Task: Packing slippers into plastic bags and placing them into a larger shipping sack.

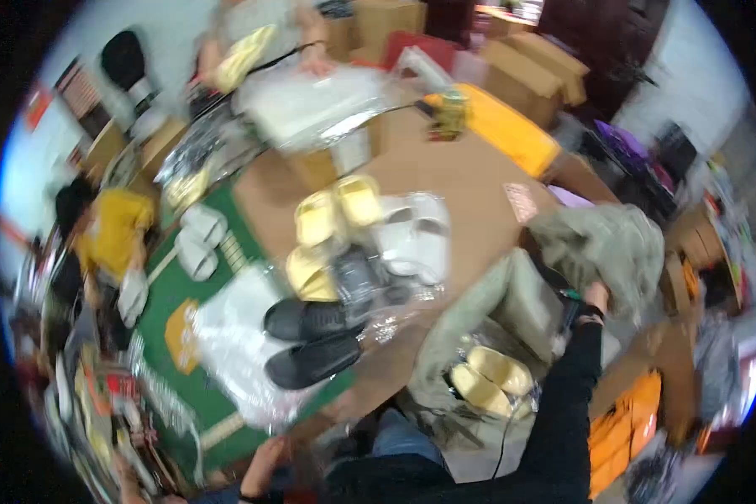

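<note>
My right hand (596,299), at the end of a black sleeve, is closed on the raised fabric of a grey-green sack (601,239); its fingertips are partly hidden. Inside the sack's opening lies a pair of pale yellow slippers (489,378). Low at the table's near edge is my left hand (267,460), blurred, its fingers unclear. Beyond it, black slippers (315,361) lie on clear plastic wrapping (239,336). Behind them stand more yellow slippers (315,220), a dark grey pair (357,273) and a white pair (416,235).
Across the table a person handles a yellow slipper (245,59) beside a plastic-covered stack (319,101). On the left, a person in yellow (122,231) holds a pale slipper. A tape roll (449,116) stands on the brown tabletop (483,202). Cardboard boxes (521,76) crowd the back.
</note>
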A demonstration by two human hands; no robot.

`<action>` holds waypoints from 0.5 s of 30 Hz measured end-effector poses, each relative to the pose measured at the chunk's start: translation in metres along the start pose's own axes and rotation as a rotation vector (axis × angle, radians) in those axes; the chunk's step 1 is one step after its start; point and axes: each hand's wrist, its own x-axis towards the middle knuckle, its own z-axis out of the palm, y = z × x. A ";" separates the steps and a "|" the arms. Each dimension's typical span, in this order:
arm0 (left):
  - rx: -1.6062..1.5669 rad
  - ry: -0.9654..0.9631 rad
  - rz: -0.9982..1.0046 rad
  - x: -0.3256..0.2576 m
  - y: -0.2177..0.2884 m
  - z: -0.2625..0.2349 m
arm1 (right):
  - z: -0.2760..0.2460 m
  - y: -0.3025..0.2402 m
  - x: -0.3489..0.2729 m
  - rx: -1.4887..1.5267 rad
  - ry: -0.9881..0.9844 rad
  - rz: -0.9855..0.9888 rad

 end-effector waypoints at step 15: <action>0.194 0.368 0.423 0.052 -0.027 0.031 | -0.048 -0.092 -0.062 0.353 0.791 0.091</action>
